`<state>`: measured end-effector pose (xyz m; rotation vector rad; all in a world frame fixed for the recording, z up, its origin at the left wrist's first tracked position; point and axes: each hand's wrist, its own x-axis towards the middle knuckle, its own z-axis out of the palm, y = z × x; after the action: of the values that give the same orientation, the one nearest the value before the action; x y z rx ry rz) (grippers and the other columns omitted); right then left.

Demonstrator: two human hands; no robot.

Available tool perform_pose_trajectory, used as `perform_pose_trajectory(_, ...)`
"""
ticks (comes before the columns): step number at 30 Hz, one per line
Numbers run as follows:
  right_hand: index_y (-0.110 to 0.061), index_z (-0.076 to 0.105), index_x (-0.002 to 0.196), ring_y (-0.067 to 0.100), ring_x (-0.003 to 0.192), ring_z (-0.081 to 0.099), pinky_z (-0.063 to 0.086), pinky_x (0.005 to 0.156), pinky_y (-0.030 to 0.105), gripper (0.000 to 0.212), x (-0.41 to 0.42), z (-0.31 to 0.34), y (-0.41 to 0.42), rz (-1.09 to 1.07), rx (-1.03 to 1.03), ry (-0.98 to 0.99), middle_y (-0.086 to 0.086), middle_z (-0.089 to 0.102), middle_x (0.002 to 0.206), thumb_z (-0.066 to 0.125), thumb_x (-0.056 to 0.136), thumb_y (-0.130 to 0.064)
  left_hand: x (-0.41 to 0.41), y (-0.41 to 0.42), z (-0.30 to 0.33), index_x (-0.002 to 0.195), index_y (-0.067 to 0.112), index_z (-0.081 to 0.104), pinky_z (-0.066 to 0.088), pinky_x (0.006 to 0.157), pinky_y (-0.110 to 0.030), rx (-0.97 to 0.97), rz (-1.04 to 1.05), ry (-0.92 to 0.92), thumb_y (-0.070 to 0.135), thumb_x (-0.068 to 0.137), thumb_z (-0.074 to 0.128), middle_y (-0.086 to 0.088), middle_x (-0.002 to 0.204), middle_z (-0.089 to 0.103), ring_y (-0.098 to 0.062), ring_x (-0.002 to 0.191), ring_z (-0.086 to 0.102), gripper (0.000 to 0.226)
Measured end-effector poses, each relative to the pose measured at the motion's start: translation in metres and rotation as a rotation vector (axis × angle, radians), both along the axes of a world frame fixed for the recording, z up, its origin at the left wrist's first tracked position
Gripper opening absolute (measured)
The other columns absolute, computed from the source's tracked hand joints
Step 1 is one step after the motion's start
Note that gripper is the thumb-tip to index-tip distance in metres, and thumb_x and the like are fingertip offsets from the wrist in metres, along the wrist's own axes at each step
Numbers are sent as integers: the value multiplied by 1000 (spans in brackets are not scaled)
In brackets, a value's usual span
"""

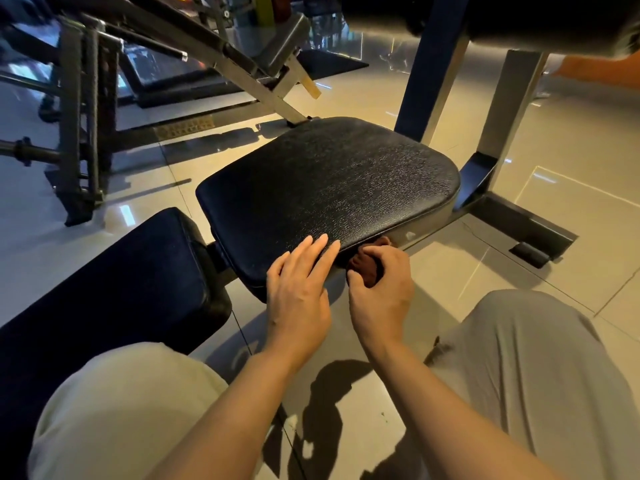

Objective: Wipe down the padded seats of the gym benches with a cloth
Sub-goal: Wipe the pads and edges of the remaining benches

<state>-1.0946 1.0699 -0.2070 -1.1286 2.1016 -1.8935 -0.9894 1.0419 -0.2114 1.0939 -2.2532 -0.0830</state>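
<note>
Right hand (379, 289) grips bunched brown cloth (367, 270) at near edge of black seat pad (329, 181). Left hand (298, 289) flat, fingers straight, on pad. Edge wipe underway, judging; adjoining back pad (114, 271) likely left.

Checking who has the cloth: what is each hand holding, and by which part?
The right hand grips the bunched cloth around its middle, at the seat's near edge. The left hand holds nothing; its straight fingers rest on the seat.

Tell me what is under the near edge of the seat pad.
Under the seat pad edge, the right hand grips a bunched dark red cloth. The left hand rests on top. The pad's underside is hidden.
</note>
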Motion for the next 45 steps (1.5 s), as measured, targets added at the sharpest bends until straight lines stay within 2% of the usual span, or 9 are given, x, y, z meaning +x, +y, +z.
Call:
perform_pose_trajectory(7,-14,71,91,11,94,53,33,81,2,35,5,-2,4,103,62,-48,-5,58,96,72,64,7,1,-4,-1,142,21,43,17,111,-34,-3,-14,25,-12,72,57,-1,148,43,-14,141,26,78)
perform_pose_trajectory(13,-16,68,98,15,94,59,46,87,28,34,-17,7,-8,-171,10,-305,1,64,99,72,67,-1,1,-2,-2,140,19,47,19,110,-35,-28,-14,23,-15,68,63,-2,147,44,-16,139,29,82)
perform_pose_trajectory(21,-20,70,89,-5,80,54,35,74,1,34,9,0,6,102,39,-186,-8,60,86,79,63,0,-2,-5,-2,138,22,51,17,109,-31,-6,8,85,-2,76,46,0,144,48,-13,139,31,67)
perform_pose_trajectory(25,-19,75,89,6,85,63,50,81,21,30,0,1,4,181,118,-308,-3,70,89,79,60,-11,-1,-4,-3,137,21,51,17,109,-31,-5,12,90,-3,77,46,-1,144,48,-14,139,31,65)
perform_pose_trajectory(29,-20,71,88,16,88,62,52,86,40,27,-20,5,-3,-122,32,-376,1,69,93,75,65,-8,-3,-2,-3,137,19,51,19,109,-34,-28,19,77,-10,75,52,-2,144,48,-15,138,32,69)
perform_pose_trajectory(31,-23,68,89,13,89,59,50,87,37,32,-25,9,-5,-162,2,-360,-1,66,95,75,66,-2,-3,-2,-3,137,19,51,19,109,-34,-34,21,74,-10,74,53,-2,144,48,-16,138,33,69)
perform_pose_trajectory(36,-24,65,86,9,84,57,42,76,15,37,6,-1,4,129,45,-72,-7,60,88,73,60,1,-3,-3,-3,137,21,51,21,109,-34,-19,35,67,2,79,39,0,144,48,-14,139,32,62)
perform_pose_trajectory(39,-22,67,84,-1,80,57,42,73,9,34,3,-1,5,203,76,-150,-6,64,86,75,59,1,-3,-2,-3,137,21,52,22,109,-34,-20,41,76,11,81,29,0,143,49,-14,138,34,61)
perform_pose_trajectory(45,-24,65,89,16,91,60,46,84,25,33,-29,14,-5,-182,-67,-280,0,65,95,74,67,-1,-6,0,-2,137,20,51,22,109,-35,-47,54,71,-14,72,53,-1,143,50,-18,137,37,73)
